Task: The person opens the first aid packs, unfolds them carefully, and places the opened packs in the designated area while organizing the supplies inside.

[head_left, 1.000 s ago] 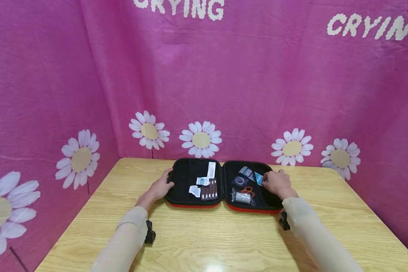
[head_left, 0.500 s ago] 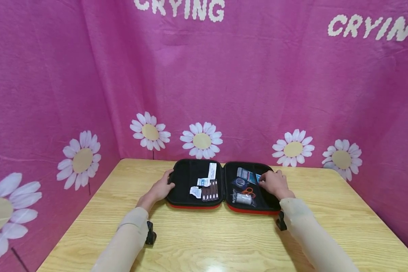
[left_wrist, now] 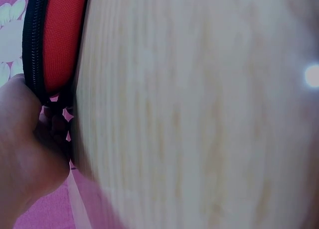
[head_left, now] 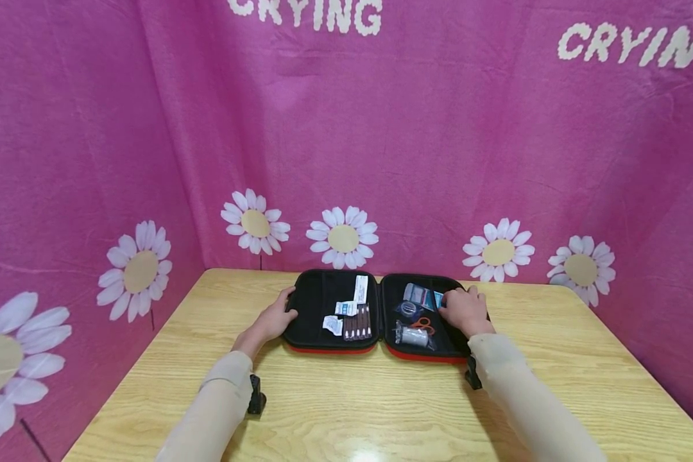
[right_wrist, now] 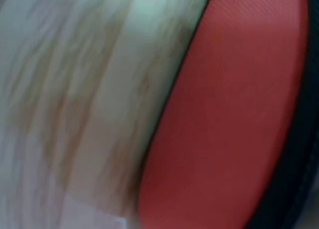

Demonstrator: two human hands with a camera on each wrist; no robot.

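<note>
A zippered first-aid case [head_left: 303, 314], black inside and red outside, lies unfolded on the table. At its left rim my left hand [head_left: 273, 319] holds on, thumb over the edge; the left wrist view shows this hand [left_wrist: 27, 149] against the zipper and red shell [left_wrist: 62, 40]. Over the right half, my right hand [head_left: 464, 311] pinches the right end of a small blue packet [head_left: 438, 299]; its fingertips are partly hidden. Beside that packet lies a clear-and-blue packet [head_left: 418, 295]. The right wrist view has only the red shell [right_wrist: 224, 114] and table, no hand.
The left half holds cotton swabs [head_left: 357, 324] and white packets [head_left: 346, 308]. In the right half lie orange-handled scissors [head_left: 423, 325], a bagged roll [head_left: 407, 309] and a wrapped white roll [head_left: 414, 336]. A pink flowered cloth [head_left: 346, 128] hangs behind the wooden table [head_left: 352, 404].
My right hand has moved slightly left with the blue packet, which now lies lower beside the clear-and-blue one. That neighbouring packet has shifted and lies flatter. My left hand stays on the rim.
</note>
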